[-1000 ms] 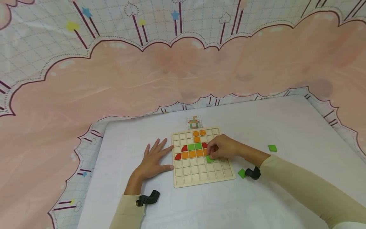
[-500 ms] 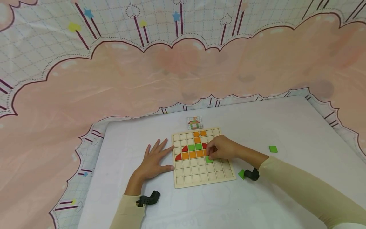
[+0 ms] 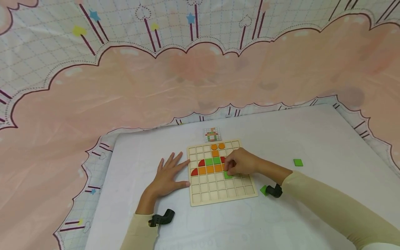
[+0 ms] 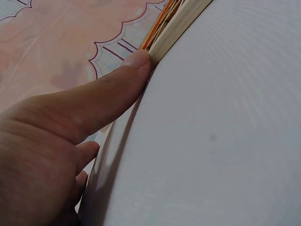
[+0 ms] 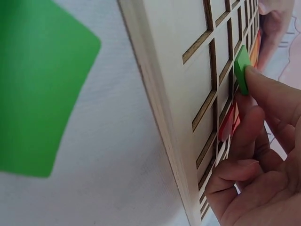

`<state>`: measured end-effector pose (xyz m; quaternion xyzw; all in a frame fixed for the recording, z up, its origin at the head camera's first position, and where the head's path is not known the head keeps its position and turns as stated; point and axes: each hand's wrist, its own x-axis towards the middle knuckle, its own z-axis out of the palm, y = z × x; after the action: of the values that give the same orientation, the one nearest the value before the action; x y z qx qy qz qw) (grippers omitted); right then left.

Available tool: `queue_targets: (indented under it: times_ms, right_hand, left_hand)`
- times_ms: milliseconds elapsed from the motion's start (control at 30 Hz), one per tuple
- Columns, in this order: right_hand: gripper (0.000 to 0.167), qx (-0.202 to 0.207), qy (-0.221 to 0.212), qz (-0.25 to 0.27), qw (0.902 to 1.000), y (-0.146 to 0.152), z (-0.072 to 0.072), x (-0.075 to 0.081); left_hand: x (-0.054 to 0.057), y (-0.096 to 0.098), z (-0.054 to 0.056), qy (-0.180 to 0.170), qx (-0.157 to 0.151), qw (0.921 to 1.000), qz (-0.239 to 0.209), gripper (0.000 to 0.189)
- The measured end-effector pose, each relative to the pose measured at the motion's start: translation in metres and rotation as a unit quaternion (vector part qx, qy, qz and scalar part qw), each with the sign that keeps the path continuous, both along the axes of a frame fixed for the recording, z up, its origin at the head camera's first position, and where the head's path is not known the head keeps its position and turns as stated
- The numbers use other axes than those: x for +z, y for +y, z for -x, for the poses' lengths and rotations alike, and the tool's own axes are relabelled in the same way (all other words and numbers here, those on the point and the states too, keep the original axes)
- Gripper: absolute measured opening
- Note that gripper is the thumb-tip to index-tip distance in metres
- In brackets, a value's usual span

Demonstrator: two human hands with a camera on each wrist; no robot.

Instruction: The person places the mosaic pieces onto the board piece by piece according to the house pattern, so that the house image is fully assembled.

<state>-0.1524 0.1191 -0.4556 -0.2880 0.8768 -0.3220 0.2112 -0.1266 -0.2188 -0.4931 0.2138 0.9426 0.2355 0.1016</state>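
The right hand (image 3: 243, 161) pinches a green tile (image 5: 241, 68) between thumb and finger, over the cells of a wooden grid board (image 3: 213, 186), just nearer the wearer than an orange row. The right wrist view shows the tile tilted against the board; whether its edge sits in a cell cannot be told. The left hand (image 3: 165, 178) lies flat at the board's left side, fingers spread, with the thumb touching the edge, well apart from the held tile and from the other hand.

The board's cells hold several pieces. At the far edge are two orange discs (image 3: 214, 147) side by side, with an orange square (image 3: 215, 153) in the next row. Nearer, two green squares (image 3: 213, 161) lie between curved red pieces (image 3: 201, 162), the right one partly covered by the hand. The next row has another curved red piece (image 3: 194, 172) at its left end, then a run of orange squares (image 3: 210, 169).

A patterned card (image 3: 213, 134) lies beyond the board on the white surface (image 3: 140, 152). Two loose green tiles (image 3: 298, 162) rest to the right, one partly behind the black wrist camera (image 3: 274, 190).
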Motion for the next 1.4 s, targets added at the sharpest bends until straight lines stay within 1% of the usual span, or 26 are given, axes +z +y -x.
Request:
queue_targets:
  times_ms: [367, 500, 633, 733, 867, 1067, 1200, 1400]
  right_hand:
    - [0.013, 0.005, 0.033, -0.009, 0.9994, 0.003, -0.003, -0.001]
    - [0.014, -0.010, 0.032, -0.026, 0.9991, 0.009, -0.003, -0.001]
    - [0.014, -0.033, 0.024, -0.039, 0.9984, 0.023, -0.003, 0.001]
    - [0.013, -0.043, 0.020, -0.028, 0.9985, 0.041, -0.003, 0.003]
    - [0.011, -0.053, 0.021, -0.022, 0.9981, 0.073, 0.001, 0.004]
    - [0.004, -0.078, -0.001, -0.061, 0.9951, 0.124, 0.006, 0.008]
    - [0.012, -0.097, -0.027, -0.090, 0.9909, 0.161, 0.005, 0.012]
    - [0.026, -0.112, -0.064, -0.111, 0.9854, 0.208, 0.004, 0.009]
  left_hand:
    - [-0.001, 0.000, -0.002, 0.008, 0.002, 1.0000, -0.004, 0.086]
    - [-0.001, 0.000, -0.001, 0.005, 0.001, 1.0000, -0.003, 0.086]
    - [-0.001, 0.001, -0.001, 0.007, -0.002, 1.0000, 0.000, 0.086]
    - [0.000, 0.001, -0.001, 0.008, -0.004, 1.0000, -0.002, 0.085]
    - [0.000, 0.001, -0.001, 0.006, -0.002, 1.0000, -0.003, 0.085]
    - [0.001, 0.000, -0.001, 0.002, -0.001, 1.0000, -0.003, 0.085]
    - [0.001, 0.000, -0.001, 0.003, -0.003, 1.0000, -0.004, 0.085]
    - [0.000, -0.002, -0.001, 0.006, -0.005, 0.9999, -0.011, 0.085]
